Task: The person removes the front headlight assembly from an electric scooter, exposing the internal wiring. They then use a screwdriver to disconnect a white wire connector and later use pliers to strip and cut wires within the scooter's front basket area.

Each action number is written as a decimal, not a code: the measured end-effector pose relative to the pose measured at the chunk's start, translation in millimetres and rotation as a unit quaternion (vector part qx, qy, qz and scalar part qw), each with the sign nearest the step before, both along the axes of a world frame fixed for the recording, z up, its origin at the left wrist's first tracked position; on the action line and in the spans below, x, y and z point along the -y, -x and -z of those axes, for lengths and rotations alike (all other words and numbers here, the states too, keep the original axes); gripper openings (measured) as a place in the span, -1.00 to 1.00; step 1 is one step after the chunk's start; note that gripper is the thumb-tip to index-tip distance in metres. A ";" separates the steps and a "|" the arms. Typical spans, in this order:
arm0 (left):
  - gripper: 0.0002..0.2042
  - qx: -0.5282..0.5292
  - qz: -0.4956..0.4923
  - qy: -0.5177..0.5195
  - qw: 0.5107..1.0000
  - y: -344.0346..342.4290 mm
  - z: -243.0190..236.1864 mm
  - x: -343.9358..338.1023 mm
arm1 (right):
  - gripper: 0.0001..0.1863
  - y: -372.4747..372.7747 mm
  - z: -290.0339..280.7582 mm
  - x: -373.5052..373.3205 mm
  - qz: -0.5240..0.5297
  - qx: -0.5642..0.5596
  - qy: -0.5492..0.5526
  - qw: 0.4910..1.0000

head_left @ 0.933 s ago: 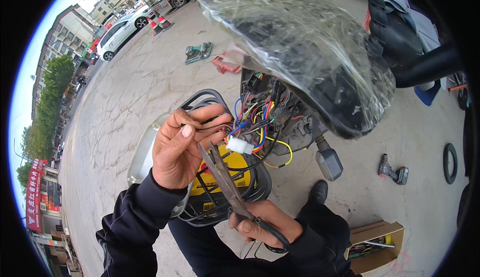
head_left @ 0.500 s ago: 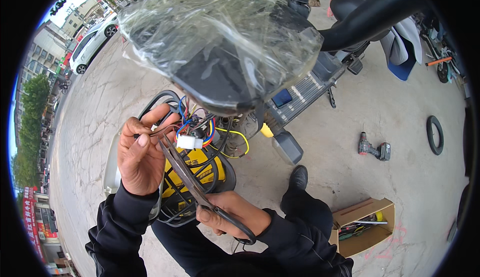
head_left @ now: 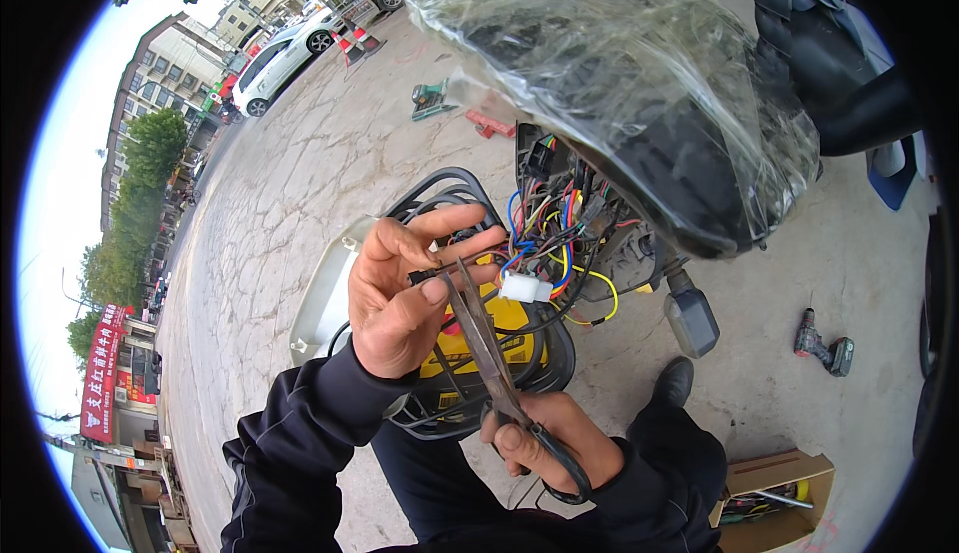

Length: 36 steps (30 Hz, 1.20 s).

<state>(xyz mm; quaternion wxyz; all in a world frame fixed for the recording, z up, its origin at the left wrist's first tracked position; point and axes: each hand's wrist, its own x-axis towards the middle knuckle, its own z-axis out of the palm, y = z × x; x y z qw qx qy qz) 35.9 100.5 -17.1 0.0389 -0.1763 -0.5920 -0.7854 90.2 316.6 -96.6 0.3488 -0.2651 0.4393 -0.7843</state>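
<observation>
My left hand (head_left: 395, 298) pinches a thin dark wire with a small black connector (head_left: 426, 276) between thumb and forefinger, its other fingers spread. In my right hand (head_left: 564, 433) is a long pair of scissors (head_left: 481, 338), fingers through the handles. The blade tips lie at the wire beside my left fingers; I cannot tell whether they touch it. Just right of the tips hangs a white plug connector (head_left: 525, 287). It joins a tangle of coloured wires (head_left: 569, 218) coming from the opened front of a vehicle. A plastic-wrapped dark panel (head_left: 649, 123) overhangs them.
Below my hands stands a yellow-and-black case (head_left: 519, 348) with black cable coiled around it; a pale shell (head_left: 325, 298) lies beside it. A mirror (head_left: 691, 321) juts out on the right. On the ground are a cordless drill (head_left: 823, 343) and a tool carton (head_left: 774, 478).
My view has swung left, so the scene sits further right and more wiring shows under the panel. The scissors stay in my right hand, near the wire my left hand pinches.
</observation>
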 end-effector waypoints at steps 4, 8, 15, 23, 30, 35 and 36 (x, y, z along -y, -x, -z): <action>-0.77 -0.016 0.001 0.029 0.999 -2.4 1.2 0.6 | -0.53 -1.7 -0.1 5.3 0.020 -0.017 0.000 1.000; -0.77 -0.038 -0.008 0.027 0.999 -2.9 3.3 -1.2 | -0.54 -0.8 0.4 5.8 0.028 -0.023 0.003 0.999; -0.77 -0.054 -0.028 0.023 0.998 -3.4 4.0 -3.7 | -0.52 -2.5 0.3 7.9 0.047 -0.037 0.001 0.998; -0.77 -0.037 -0.012 0.004 0.999 -2.2 3.4 -3.6 | -0.48 -0.9 2.9 8.5 0.031 -0.026 -0.011 0.999; -0.58 -0.057 0.023 0.170 0.984 10.0 -7.7 18.0 | -0.51 -1.3 2.7 9.3 0.114 -0.066 -0.028 0.991; -0.74 -0.076 0.071 0.315 0.944 16.2 -27.8 32.2 | -0.49 3.8 -0.6 1.4 0.203 -0.201 -0.133 0.949; -0.74 -0.077 0.091 0.316 0.941 19.9 -32.2 33.3 | -0.49 5.6 -1.0 -1.3 0.207 -0.217 -0.141 0.943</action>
